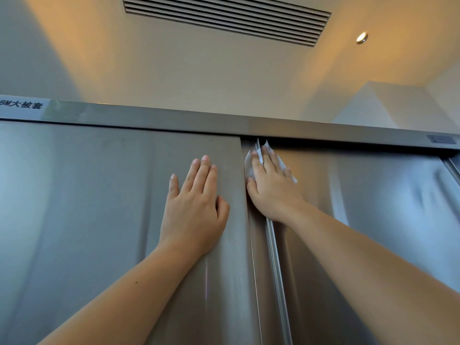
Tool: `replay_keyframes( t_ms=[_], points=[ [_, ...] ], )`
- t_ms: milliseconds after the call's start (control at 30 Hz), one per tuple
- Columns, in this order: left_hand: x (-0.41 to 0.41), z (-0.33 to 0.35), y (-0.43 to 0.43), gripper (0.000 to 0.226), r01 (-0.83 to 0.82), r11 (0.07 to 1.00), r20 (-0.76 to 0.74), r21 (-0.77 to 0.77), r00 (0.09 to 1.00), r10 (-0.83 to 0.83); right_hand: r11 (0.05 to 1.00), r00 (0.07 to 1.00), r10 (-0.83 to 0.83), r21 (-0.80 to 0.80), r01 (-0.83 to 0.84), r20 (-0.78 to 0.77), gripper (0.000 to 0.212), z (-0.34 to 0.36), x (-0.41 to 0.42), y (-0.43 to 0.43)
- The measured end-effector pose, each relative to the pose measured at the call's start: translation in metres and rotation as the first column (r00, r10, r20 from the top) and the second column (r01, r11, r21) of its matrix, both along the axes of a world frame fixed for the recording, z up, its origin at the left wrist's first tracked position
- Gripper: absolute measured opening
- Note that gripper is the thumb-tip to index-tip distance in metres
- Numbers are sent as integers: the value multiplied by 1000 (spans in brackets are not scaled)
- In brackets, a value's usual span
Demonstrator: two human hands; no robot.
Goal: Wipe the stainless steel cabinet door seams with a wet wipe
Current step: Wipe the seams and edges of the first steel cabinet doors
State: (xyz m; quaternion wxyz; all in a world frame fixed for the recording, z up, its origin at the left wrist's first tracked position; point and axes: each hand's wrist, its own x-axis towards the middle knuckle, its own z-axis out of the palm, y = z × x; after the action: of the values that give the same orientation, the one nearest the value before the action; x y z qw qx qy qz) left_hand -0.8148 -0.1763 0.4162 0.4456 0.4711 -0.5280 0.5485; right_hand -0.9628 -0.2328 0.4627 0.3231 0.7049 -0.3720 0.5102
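— Brushed steel fills the lower view, under a pale ceiling (174, 70). Where is the wet wipe?

— The wet wipe (250, 168) lies flat against the steel at the top of the vertical seam (272, 245) between the two doors, just under the top rail (174, 118). Its white edges show at twelve and nine o'clock of the fingers on it.

— Which hand has it?

— The right hand (271, 188). Its fingers are straight and slightly spread, pressing the wipe onto the metal, and the thumb lies along the door edge at the seam. Nothing is curled round the wipe.

— And the other?

— The left hand (196, 207) is at nine o'clock of the right one, just beside it but apart. Its palm is flat on the left door (99, 207), fingers straight and pointing to twelve o'clock. It holds nothing.

— Farther out?

— The right door (385, 195) runs off toward three o'clock. On the rail, at ten o'clock of the view, is a white label (22, 105) with printed characters. At three o'clock is a small dark sticker (440, 139), too blurred to read. At twelve o'clock is a slatted ceiling vent (224, 18), and at two o'clock a round downlight (361, 38).
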Motion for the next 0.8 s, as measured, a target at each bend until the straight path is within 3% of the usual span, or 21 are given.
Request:
replay_keyframes(
  t_ms=[333,567,800],
  points=[
    [2,0,-1,58,-20,1000,4,8,1000,20,999,999,-9,39,10,-43,58,-8,-2,1],
    [3,1,0,61,-37,999,12,18,999,37,997,1000,-11,78,12,-2,56,26,3,2],
    [2,1,-2,63,-35,999,15,-5,999,35,999,999,-12,32,13,-30,59,-33,-1,-5]
  ],
)
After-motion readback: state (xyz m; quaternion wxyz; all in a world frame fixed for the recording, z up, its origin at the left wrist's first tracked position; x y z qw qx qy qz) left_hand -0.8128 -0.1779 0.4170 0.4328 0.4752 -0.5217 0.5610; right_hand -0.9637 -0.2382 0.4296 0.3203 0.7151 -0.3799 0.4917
